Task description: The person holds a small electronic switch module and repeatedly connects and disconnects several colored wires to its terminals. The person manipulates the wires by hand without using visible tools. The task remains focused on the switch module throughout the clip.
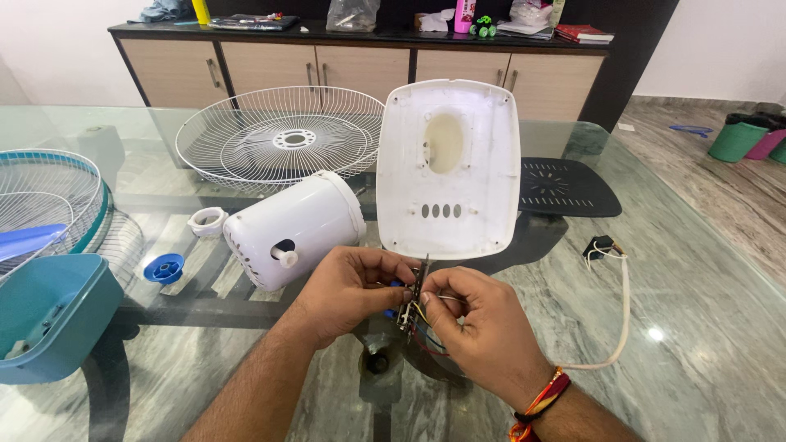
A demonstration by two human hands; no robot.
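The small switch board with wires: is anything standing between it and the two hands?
Nothing visible. The left hand and the right hand both pinch the small switch board directly, just in front of the upright white base cover.

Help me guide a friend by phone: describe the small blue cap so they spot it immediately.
On the glass table, look left of the white motor housing. The blue cap lies beside the teal base; unlike the white ring nearby, it is bright blue.

Both hands (426, 315) pinched on a small wired switch board (412, 304) — white base cover (475, 205) upright behind.
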